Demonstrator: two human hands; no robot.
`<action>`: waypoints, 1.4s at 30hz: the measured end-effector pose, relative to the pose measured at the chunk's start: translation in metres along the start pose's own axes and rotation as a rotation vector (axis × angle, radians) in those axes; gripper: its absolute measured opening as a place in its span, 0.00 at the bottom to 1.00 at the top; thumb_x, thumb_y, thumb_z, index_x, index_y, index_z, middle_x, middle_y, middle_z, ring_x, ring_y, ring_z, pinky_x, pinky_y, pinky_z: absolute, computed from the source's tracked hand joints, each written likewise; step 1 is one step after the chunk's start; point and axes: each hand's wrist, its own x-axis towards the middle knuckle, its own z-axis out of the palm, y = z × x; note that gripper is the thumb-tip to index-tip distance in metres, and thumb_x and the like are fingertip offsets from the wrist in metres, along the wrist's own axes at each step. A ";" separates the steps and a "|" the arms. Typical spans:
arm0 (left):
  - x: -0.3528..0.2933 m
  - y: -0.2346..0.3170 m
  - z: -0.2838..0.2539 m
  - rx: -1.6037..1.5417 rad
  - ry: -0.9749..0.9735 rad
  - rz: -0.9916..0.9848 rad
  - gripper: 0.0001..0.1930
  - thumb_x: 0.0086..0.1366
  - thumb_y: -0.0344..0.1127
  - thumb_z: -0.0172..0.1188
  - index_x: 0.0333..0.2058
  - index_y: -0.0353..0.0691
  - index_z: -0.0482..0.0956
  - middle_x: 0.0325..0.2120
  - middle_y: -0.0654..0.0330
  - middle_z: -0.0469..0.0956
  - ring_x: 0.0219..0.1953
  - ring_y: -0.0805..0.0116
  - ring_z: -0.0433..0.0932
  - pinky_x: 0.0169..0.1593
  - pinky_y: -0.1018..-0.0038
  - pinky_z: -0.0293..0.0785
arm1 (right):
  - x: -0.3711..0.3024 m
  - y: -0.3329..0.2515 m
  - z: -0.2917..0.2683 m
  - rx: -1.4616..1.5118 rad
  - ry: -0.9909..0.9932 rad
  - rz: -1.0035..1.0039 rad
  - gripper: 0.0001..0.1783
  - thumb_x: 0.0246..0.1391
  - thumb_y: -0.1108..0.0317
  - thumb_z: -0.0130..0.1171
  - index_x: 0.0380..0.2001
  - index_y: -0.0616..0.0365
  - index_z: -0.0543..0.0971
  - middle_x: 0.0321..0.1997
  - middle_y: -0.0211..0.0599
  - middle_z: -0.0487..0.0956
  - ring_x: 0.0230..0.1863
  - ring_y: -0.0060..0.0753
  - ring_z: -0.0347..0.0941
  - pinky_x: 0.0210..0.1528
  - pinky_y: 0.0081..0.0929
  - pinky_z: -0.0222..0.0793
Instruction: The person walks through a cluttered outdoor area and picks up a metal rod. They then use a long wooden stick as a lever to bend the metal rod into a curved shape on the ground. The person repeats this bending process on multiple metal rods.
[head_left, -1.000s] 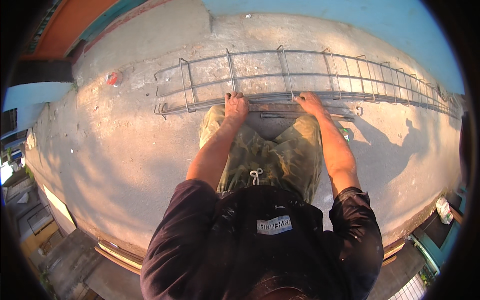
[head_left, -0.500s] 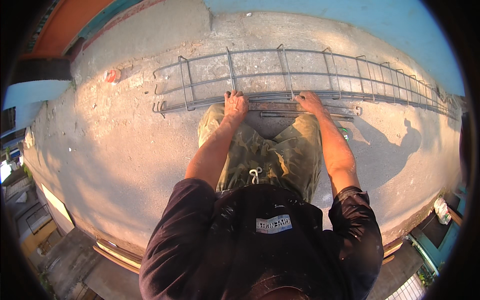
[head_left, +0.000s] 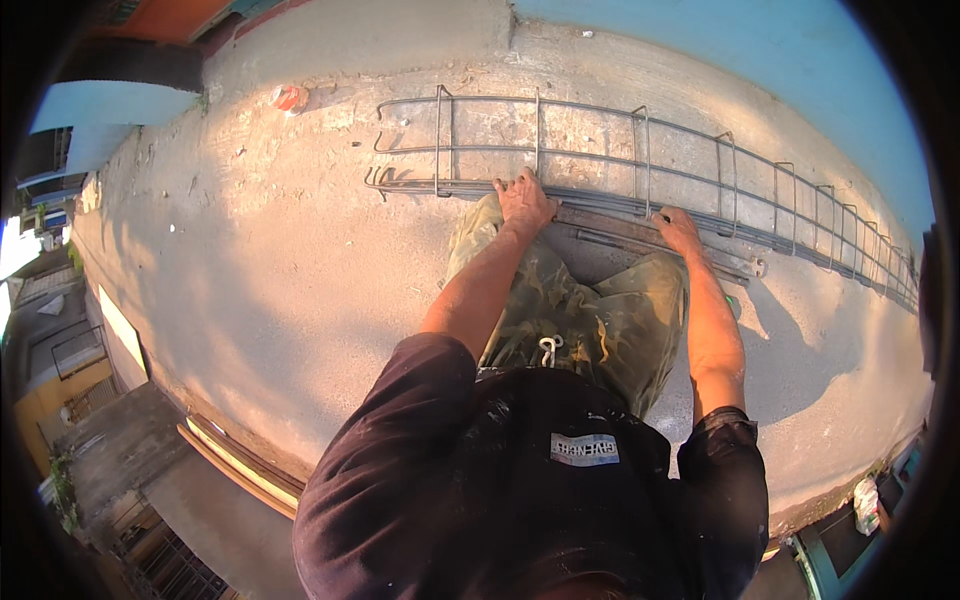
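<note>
Left hand and right hand are both clasped on the near rods of a wire cage — thin grey metal, rectangular hoops, hooked ends — stretching from upper centre to the frame's right edge. Beside it lies a flat, rusty-brown bar; beneath, rough, pale concrete.

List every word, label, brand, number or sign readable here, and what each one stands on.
Pale rectangular patch on the black shirt: lettering is visible, but I don't copy printed words.
Red-and-white item on the ground: any print is too small to read.
White bag-like item at lower right: any print is too small to read.
Steel bar cage: no text can be made out.
</note>
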 end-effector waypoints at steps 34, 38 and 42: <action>0.015 -0.015 0.008 -0.253 0.047 -0.012 0.41 0.50 0.49 0.71 0.54 0.31 0.60 0.46 0.47 0.79 0.55 0.54 0.74 0.65 0.56 0.56 | -0.006 -0.150 0.062 -0.239 0.186 -0.303 0.23 0.59 0.61 0.55 0.56 0.57 0.73 0.59 0.54 0.71 0.61 0.58 0.64 0.62 0.47 0.61; 0.016 -0.030 0.019 -0.271 0.097 0.008 0.38 0.49 0.46 0.70 0.52 0.31 0.63 0.43 0.47 0.79 0.54 0.52 0.75 0.64 0.56 0.56 | 0.007 -0.150 0.072 -0.193 0.055 -0.331 0.19 0.58 0.63 0.55 0.51 0.57 0.76 0.52 0.54 0.75 0.56 0.58 0.69 0.58 0.46 0.65; 0.002 -0.029 -0.008 -0.351 0.011 0.091 0.33 0.50 0.43 0.68 0.52 0.32 0.67 0.45 0.46 0.78 0.55 0.50 0.73 0.63 0.56 0.56 | 0.014 -0.129 0.075 -0.152 0.113 -0.356 0.15 0.57 0.65 0.55 0.46 0.58 0.78 0.47 0.56 0.77 0.51 0.60 0.71 0.54 0.46 0.67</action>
